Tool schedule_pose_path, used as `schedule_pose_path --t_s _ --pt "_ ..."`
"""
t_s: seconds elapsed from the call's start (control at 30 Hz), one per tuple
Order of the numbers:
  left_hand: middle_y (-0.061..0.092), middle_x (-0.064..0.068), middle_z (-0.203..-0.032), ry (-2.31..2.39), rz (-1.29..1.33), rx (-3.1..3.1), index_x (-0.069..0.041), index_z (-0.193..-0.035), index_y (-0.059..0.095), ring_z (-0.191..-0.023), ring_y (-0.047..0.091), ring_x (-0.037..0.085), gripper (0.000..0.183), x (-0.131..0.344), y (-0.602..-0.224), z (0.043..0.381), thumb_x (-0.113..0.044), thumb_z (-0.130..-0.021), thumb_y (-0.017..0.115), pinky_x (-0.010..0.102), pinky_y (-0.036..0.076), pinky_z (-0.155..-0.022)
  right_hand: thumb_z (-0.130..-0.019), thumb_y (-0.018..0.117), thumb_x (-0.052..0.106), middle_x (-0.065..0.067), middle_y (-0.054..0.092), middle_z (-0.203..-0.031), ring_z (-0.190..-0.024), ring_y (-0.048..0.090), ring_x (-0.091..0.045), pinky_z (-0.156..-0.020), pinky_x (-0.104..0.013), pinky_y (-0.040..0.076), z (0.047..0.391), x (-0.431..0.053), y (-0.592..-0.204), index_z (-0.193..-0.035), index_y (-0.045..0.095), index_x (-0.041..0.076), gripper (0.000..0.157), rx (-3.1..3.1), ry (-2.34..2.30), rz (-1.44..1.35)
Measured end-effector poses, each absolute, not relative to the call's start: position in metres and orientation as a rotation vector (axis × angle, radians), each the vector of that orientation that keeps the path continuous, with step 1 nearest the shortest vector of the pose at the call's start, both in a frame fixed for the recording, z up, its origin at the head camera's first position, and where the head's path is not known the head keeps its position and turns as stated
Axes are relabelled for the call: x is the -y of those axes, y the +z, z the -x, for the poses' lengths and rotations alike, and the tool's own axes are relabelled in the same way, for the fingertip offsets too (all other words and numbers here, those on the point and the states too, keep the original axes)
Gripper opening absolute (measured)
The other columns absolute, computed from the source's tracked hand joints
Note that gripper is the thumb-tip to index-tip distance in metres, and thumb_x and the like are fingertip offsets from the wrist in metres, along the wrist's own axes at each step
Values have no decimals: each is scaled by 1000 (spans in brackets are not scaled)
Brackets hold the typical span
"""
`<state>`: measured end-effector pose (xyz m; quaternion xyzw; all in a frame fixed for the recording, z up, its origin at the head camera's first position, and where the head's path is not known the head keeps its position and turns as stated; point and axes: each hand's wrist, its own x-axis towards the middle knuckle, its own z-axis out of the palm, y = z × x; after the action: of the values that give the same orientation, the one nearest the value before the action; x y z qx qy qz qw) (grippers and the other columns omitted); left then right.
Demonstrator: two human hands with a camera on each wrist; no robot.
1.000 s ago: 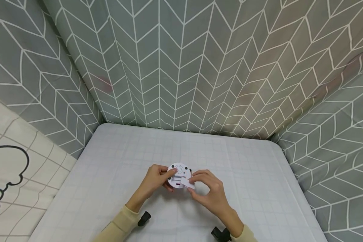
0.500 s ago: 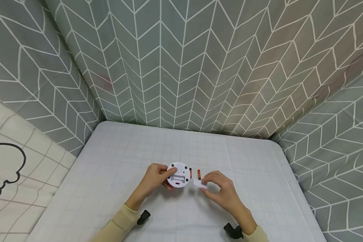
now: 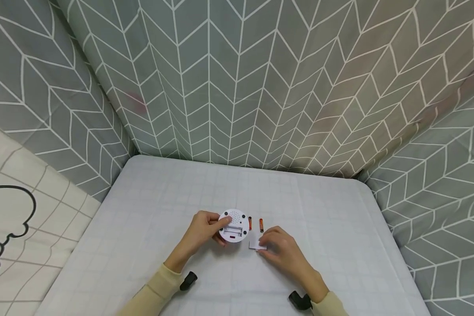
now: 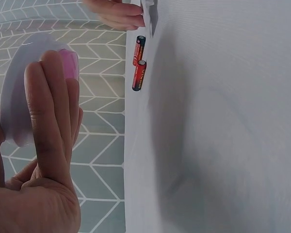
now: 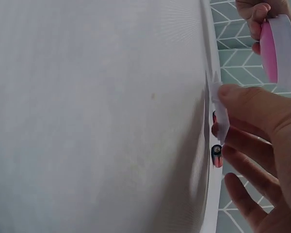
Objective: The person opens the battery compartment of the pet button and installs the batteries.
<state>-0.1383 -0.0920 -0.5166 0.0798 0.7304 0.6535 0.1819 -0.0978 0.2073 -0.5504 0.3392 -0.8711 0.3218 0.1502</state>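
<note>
The round white device (image 3: 238,218) is held up near the lower middle of the head view, its dotted base turned toward us; from the right wrist, its other face shows pink. The left hand (image 3: 201,230) grips its left edge, thumb across the base. A second ago a small white cover (image 3: 256,244) overlapped its lower right; now that piece is well clear, pinched by the right hand (image 3: 282,250), low over the counter. I can't tell whether it touches down. So the rectangular recess (image 3: 233,231) stands uncovered, and I'd judge the opening step done. Two red-and-black batteries, one just right of the device (image 3: 250,223), the other farther right (image 3: 261,225), lie on the counter.

White cloth spreads over the counter (image 3: 181,188), faintly creased. Grey curtains (image 3: 229,87) with white chevron lines fill the top and right; at lower left hangs pale gridded fabric (image 3: 59,228) bearing a black cloud-like outline.
</note>
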Motion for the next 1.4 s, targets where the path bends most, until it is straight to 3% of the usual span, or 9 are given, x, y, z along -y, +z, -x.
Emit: schedule_pose_path --t_s 0.37,0.8,1.2,1.4 --pt "78 12 -75 1849 -229 -2062 1 -100 77 -57 76 29 43 93 -513 141 -41 -97 77 33 66 -67 -79 94 14 3 76 -100 -102 67 -16 -92 -23 54 101 -205 -550 -91 76 15 21 2529 884 -978" --pt "78 13 -76 1847 -239 -2055 3 -103 76 -56 75 28 44 91 -513 141 -41 -97 76 36 66 -64 -79 88 -1 2 75 -95 -98 66 -14 -85 -28 59 116 -195 -539 -93 77 11 21 2448 806 -931" --pt "77 14 -74 1859 -251 -2044 4 -99 76 -54 74 25 40 90 -510 139 -35 -99 76 38 65 -59 -84 82 -10 -10 74 -124 -120 64 -30 -102 -47 57 141 -181 -528 -114 77 8 36 2610 713 -959" --pt "77 14 -74 1869 -257 -2039 5 -99 75 -54 74 25 39 90 -509 139 -34 -99 76 38 65 -58 -86 82 -3 -11 70 -132 -128 61 -29 -107 -47 54 147 -175 -530 -116 77 10 33 2724 612 -942"
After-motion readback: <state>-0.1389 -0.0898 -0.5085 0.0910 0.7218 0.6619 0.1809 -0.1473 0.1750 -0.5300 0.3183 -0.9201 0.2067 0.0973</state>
